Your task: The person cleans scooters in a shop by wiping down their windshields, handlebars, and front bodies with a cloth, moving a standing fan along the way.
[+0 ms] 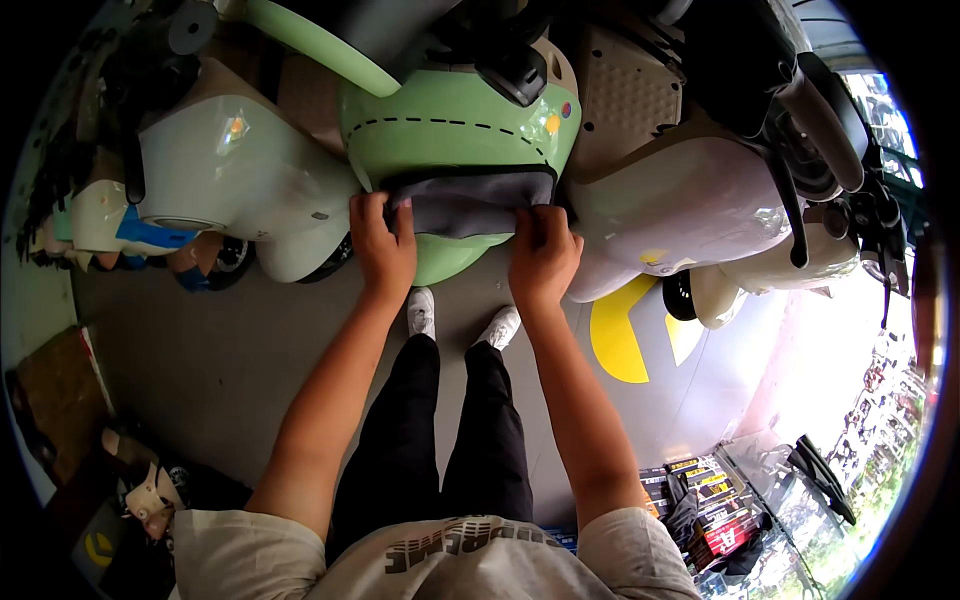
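Observation:
A grey cloth (465, 205) with a dark upper edge is stretched across the front of a light green scooter (455, 135). My left hand (385, 238) pinches the cloth at its left end, thumb on top. At the opposite end, the fingers of my right hand (545, 248) are closed on it, partly curled out of sight. Both hands are level and close to the scooter's green body. A dashed black line runs over the panel above the cloth, and the green panel shows again beneath it.
A white scooter (240, 160) stands close on the left and a pale pinkish one (690, 205) on the right. Yellow markings (620, 335) lie on the grey floor (240, 350). Boxes (705, 500) are stacked behind me at the lower right, near the bright glass.

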Demonstrator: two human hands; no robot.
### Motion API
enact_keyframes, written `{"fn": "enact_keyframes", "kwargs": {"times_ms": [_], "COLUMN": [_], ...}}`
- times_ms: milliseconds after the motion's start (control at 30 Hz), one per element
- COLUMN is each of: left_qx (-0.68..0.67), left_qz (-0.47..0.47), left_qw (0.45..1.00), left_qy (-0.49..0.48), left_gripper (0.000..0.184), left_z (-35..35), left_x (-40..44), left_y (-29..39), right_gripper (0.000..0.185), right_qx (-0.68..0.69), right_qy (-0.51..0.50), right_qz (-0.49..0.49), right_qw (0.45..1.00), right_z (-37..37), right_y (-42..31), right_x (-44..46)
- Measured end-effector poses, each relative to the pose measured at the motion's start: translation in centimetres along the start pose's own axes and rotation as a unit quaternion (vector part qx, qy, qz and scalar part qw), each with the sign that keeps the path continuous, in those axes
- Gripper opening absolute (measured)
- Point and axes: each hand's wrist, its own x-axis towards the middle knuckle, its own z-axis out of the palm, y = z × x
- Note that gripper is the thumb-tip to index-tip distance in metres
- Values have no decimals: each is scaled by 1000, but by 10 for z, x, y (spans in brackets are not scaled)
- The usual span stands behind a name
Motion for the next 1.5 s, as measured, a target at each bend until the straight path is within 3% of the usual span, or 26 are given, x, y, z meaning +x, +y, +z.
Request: {"fn": "enact_keyframes", "kwargs": {"times_ms": [100,167,233,433,467,533,567,600,633,933,1233,1367,1433,1467,1500], "left_qx": [-38,-61,-177,-298,-334,-391,-390,-418,-444,-422,-413,-395,-376,-377,-364], "left_qz": [-31,-68,-83,-22,-37,-98,-101,-152,-202,-227,-234,-207,-205,-208,-207], "left_qw": [999,995,979,950,939,914,914,895,871,871,870,884,892,891,896], "left_qy": [-11,-38,-65,-90,-77,-38,-35,-46,-58,-109,-132,-142,-146,-145,-150], "left_gripper": [16,15,15,17,18,17,17,18,20,24,22,20,18,18,18], "left_z": [-16,-31,-40,-64,-67,-69,-68,-65,-62,-51,-52,-50,-48,-48,-49], "left_x": [0,2,1,3,7,16,21,28,34,27,26,25,18,14,9], "left_y": [28,50,69,106,113,126,124,122,120,106,88,81,73,69,63], "right_gripper": [15,16,16,27,27,35,42,42,44,58,60,62,50,50,42], "right_qx": [35,134,186,246,246,172,116,149,88,47,54,134,243,241,322], "right_qy": [50,123,140,246,242,256,204,197,187,117,122,130,84,81,38], "right_qz": [12,7,-2,-133,-136,-233,-220,-238,-272,-228,-243,-201,-78,-78,-19], "right_qw": [998,983,973,928,929,922,947,939,940,965,961,962,963,964,946], "right_z": [-15,-26,-37,-68,-72,-77,-77,-65,-51,-28,-31,-30,-27,-26,-25], "right_y": [-12,-19,-24,-56,-67,-94,-111,-124,-127,-111,-114,-111,-97,-90,-84], "right_x": [-10,-14,-15,-1,8,38,53,73,88,96,86,63,40,27,14]}}
